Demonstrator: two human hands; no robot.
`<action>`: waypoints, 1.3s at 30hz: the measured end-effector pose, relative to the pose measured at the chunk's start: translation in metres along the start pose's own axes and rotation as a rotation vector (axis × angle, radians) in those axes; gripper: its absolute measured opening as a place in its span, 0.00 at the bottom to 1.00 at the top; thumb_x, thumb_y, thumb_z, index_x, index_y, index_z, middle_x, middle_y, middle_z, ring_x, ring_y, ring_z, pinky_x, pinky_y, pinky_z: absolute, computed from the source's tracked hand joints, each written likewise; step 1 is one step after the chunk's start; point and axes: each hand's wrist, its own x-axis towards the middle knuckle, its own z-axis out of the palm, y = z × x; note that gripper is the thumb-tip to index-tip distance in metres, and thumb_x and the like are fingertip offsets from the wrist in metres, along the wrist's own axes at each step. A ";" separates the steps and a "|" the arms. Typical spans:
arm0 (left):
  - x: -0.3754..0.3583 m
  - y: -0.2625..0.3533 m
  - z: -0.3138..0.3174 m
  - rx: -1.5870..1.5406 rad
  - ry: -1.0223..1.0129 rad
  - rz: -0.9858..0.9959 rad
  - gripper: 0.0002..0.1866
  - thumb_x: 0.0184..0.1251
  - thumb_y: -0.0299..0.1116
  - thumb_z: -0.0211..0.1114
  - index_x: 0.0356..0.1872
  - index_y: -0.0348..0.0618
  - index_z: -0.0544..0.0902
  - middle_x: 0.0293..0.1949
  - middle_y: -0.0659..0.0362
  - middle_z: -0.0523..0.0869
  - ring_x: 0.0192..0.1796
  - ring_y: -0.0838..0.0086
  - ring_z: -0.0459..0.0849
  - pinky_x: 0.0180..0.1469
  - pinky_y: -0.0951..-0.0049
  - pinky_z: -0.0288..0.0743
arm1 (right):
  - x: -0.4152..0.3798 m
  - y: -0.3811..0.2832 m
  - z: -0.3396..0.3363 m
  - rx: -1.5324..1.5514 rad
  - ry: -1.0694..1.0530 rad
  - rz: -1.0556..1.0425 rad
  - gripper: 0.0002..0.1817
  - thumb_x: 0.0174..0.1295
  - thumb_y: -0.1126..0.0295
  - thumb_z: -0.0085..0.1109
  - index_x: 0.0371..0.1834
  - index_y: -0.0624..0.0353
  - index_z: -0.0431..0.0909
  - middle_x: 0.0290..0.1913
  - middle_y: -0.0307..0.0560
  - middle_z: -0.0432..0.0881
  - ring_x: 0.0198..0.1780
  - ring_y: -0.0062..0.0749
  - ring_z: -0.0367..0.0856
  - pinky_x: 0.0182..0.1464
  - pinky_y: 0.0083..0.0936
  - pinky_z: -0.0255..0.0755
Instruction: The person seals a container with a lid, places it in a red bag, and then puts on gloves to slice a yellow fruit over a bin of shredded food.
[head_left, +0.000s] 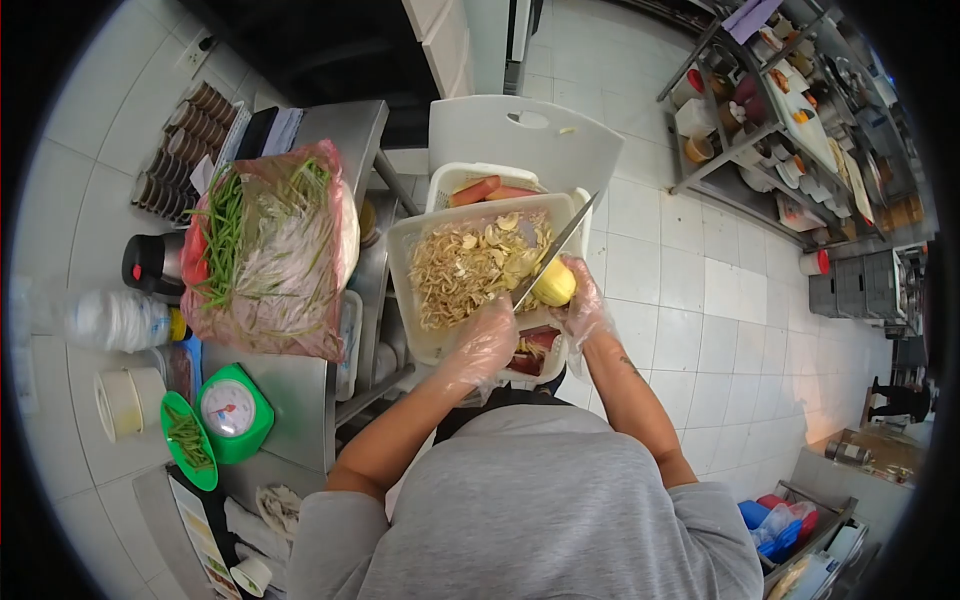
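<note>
My left hand (485, 338), in a clear plastic glove, is closed around the handle of a long knife (562, 240). The blade slants up and right, beside a pale yellow oval that looks like a peeled banana blossom (555, 285). Around that blossom curl the fingers of my right hand (588, 312), also gloved. Both hands are over the near right side of a white plastic tub (400, 240). Inside the tub lie a heap of thin brownish florets (455, 275) and some pale yellow slices (508, 232). Dark red peelings (535, 350) show in a container below my hands.
Behind the tub, a white basket (440, 185) holds reddish pieces. On the steel table (310, 400) at left are a pink plastic bag (280, 280) with green beans, a green scale (235, 412) and a green bowl (190, 440). Shelving (735, 150) stands far right.
</note>
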 end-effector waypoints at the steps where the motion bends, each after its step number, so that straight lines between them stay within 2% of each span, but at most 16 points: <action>1: 0.004 -0.003 0.006 0.004 -0.006 0.003 0.10 0.67 0.27 0.50 0.42 0.30 0.72 0.34 0.35 0.83 0.40 0.39 0.83 0.43 0.45 0.74 | 0.001 0.000 0.002 0.023 0.045 -0.003 0.24 0.55 0.45 0.62 0.50 0.47 0.76 0.39 0.39 0.83 0.35 0.29 0.82 0.25 0.21 0.70; 3: 0.014 -0.004 0.012 0.015 -0.016 0.021 0.10 0.66 0.27 0.50 0.42 0.29 0.72 0.34 0.35 0.83 0.40 0.39 0.83 0.43 0.45 0.75 | 0.002 0.004 -0.001 0.020 -0.004 0.024 0.24 0.56 0.45 0.61 0.49 0.48 0.76 0.37 0.40 0.83 0.31 0.28 0.82 0.21 0.19 0.68; 6: 0.024 -0.003 0.004 -0.018 -0.013 0.062 0.13 0.69 0.30 0.47 0.46 0.31 0.73 0.42 0.34 0.83 0.49 0.42 0.83 0.49 0.45 0.75 | -0.002 0.015 -0.002 0.052 -0.039 0.050 0.23 0.58 0.45 0.61 0.46 0.51 0.76 0.32 0.41 0.83 0.21 0.29 0.79 0.14 0.19 0.64; 8: 0.019 0.004 -0.006 -0.024 -0.066 0.008 0.13 0.69 0.31 0.47 0.45 0.31 0.73 0.39 0.35 0.83 0.46 0.41 0.84 0.49 0.45 0.75 | -0.005 0.014 0.004 0.154 -0.013 0.024 0.23 0.58 0.45 0.61 0.45 0.51 0.76 0.31 0.41 0.83 0.19 0.29 0.79 0.13 0.19 0.64; 9: 0.014 0.006 -0.012 -0.020 -0.096 -0.021 0.13 0.69 0.31 0.48 0.44 0.31 0.73 0.38 0.35 0.84 0.44 0.41 0.84 0.48 0.46 0.75 | 0.004 0.014 -0.011 0.119 -0.129 0.022 0.25 0.59 0.45 0.61 0.49 0.52 0.76 0.34 0.42 0.83 0.26 0.29 0.82 0.20 0.22 0.70; 12: -0.005 0.002 -0.017 -0.216 -0.053 -0.003 0.13 0.70 0.34 0.50 0.43 0.31 0.72 0.34 0.37 0.83 0.40 0.41 0.83 0.46 0.46 0.74 | 0.019 0.005 -0.017 0.012 -0.083 -0.059 0.29 0.59 0.45 0.61 0.54 0.55 0.74 0.43 0.46 0.82 0.41 0.31 0.83 0.36 0.26 0.77; 13: -0.006 -0.008 -0.011 -0.246 -0.016 0.000 0.14 0.70 0.35 0.51 0.43 0.31 0.72 0.33 0.37 0.82 0.39 0.41 0.82 0.45 0.46 0.73 | 0.008 -0.004 -0.013 -0.084 -0.098 -0.088 0.32 0.61 0.48 0.61 0.61 0.59 0.71 0.54 0.48 0.78 0.55 0.33 0.77 0.54 0.28 0.73; 17: -0.007 -0.029 -0.012 -0.317 0.058 -0.046 0.16 0.70 0.37 0.52 0.44 0.31 0.72 0.32 0.36 0.81 0.39 0.41 0.81 0.45 0.47 0.72 | 0.055 0.008 -0.020 -0.364 -0.359 -0.394 0.34 0.65 0.55 0.59 0.69 0.62 0.63 0.59 0.44 0.75 0.60 0.33 0.73 0.63 0.31 0.68; 20: -0.009 -0.048 -0.013 -0.263 0.024 -0.115 0.17 0.70 0.38 0.51 0.46 0.30 0.73 0.35 0.34 0.81 0.41 0.40 0.81 0.46 0.47 0.72 | 0.076 0.025 -0.021 -0.286 -0.339 -0.373 0.32 0.67 0.54 0.57 0.68 0.63 0.66 0.59 0.45 0.75 0.58 0.32 0.74 0.61 0.32 0.69; 23: -0.015 -0.054 -0.016 -0.149 -0.058 -0.194 0.17 0.70 0.37 0.51 0.47 0.30 0.73 0.37 0.33 0.82 0.43 0.38 0.81 0.48 0.47 0.72 | 0.092 0.047 -0.038 -0.024 -0.154 -0.204 0.29 0.69 0.52 0.55 0.64 0.63 0.71 0.58 0.47 0.76 0.56 0.31 0.74 0.58 0.31 0.70; 26: -0.024 -0.066 -0.007 -0.081 -0.120 -0.262 0.18 0.68 0.36 0.51 0.48 0.30 0.74 0.39 0.33 0.82 0.46 0.37 0.81 0.50 0.47 0.73 | 0.094 0.056 -0.042 -0.504 -0.063 -0.185 0.27 0.70 0.51 0.53 0.61 0.63 0.74 0.54 0.50 0.78 0.53 0.31 0.75 0.55 0.30 0.70; 29: -0.025 -0.067 -0.005 -0.070 -0.202 -0.351 0.17 0.67 0.36 0.51 0.45 0.30 0.75 0.41 0.33 0.82 0.49 0.38 0.81 0.52 0.48 0.73 | 0.120 0.071 -0.047 -0.537 0.015 0.054 0.25 0.71 0.53 0.51 0.59 0.64 0.75 0.51 0.51 0.81 0.50 0.32 0.76 0.54 0.28 0.70; 33: -0.026 -0.063 -0.011 -0.084 -0.278 -0.401 0.17 0.66 0.38 0.51 0.39 0.31 0.79 0.42 0.33 0.82 0.49 0.41 0.81 0.53 0.51 0.73 | 0.114 0.067 -0.030 -0.241 -0.044 0.097 0.23 0.72 0.55 0.50 0.60 0.63 0.73 0.52 0.52 0.81 0.50 0.36 0.78 0.55 0.32 0.71; 35: -0.023 -0.077 -0.008 -0.065 -0.372 -0.247 0.21 0.66 0.43 0.48 0.42 0.32 0.77 0.37 0.35 0.81 0.42 0.45 0.81 0.47 0.52 0.72 | 0.124 0.070 -0.032 -0.224 -0.046 0.220 0.23 0.72 0.56 0.50 0.61 0.62 0.72 0.53 0.52 0.81 0.51 0.39 0.79 0.56 0.35 0.71; 38: -0.023 -0.080 -0.005 -0.142 -0.392 -0.173 0.22 0.66 0.45 0.48 0.38 0.31 0.77 0.27 0.42 0.79 0.32 0.54 0.79 0.37 0.56 0.71 | 0.110 0.065 -0.018 0.045 -0.070 0.174 0.25 0.72 0.54 0.51 0.64 0.60 0.70 0.57 0.51 0.79 0.53 0.41 0.80 0.58 0.37 0.72; 39: -0.022 -0.079 -0.005 -0.184 -0.378 -0.172 0.22 0.65 0.45 0.49 0.35 0.31 0.77 0.24 0.45 0.78 0.29 0.58 0.78 0.34 0.58 0.70 | 0.110 0.065 -0.018 0.026 -0.087 0.174 0.26 0.72 0.53 0.51 0.64 0.60 0.69 0.57 0.51 0.79 0.54 0.41 0.80 0.59 0.37 0.72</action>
